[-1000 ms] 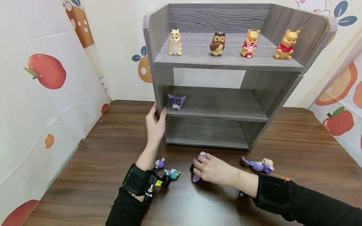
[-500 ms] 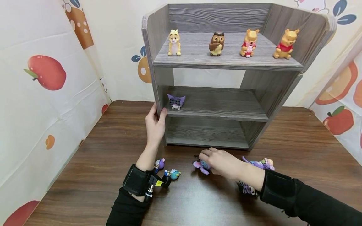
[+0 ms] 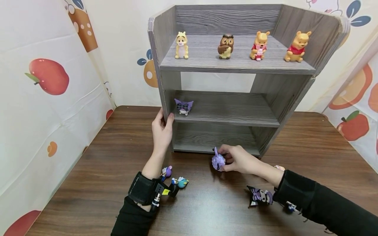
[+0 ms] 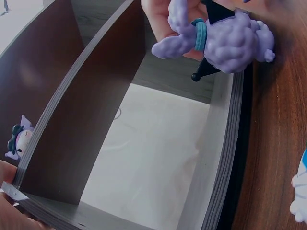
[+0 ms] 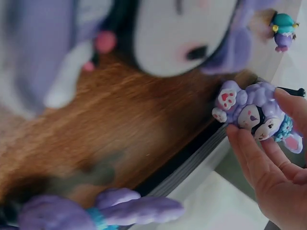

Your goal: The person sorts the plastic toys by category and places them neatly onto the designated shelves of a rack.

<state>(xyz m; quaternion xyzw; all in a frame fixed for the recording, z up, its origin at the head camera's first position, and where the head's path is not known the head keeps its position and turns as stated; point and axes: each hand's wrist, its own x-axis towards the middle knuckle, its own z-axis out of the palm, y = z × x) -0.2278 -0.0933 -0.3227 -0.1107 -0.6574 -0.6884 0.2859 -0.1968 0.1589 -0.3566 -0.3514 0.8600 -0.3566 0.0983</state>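
My right hand (image 3: 240,159) pinches a small purple figurine (image 3: 218,161) between thumb and fingers, in front of the bottom shelf. Two long ears, a teal band and bumpy purple fur show on the figurine (image 4: 232,43) in the left wrist view; black pointed bits stick out beside it. Its pale face and pink-padded feet appear on the figurine (image 5: 259,100) in the right wrist view. With thumb in front and fingers behind, my left hand (image 3: 161,132) grips the left side panel of the grey wooden shelf unit (image 3: 230,123). A purple-eared figurine (image 3: 183,106) stands at the left of the middle shelf.
On the top shelf sit a yellow rabbit figurine (image 3: 181,46), an owl figurine (image 3: 225,46) and two bear figurines (image 3: 296,47). A black-and-purple figurine (image 3: 260,196) lies on the table (image 3: 206,213) near my right sleeve. Purple (image 3: 167,171) and teal figurines (image 3: 181,182) lie by my left wrist.
My right hand has picked the purple figurine up off the table, turned it and brought it right and closer to the shelf unit. The left hand stays on the side panel.
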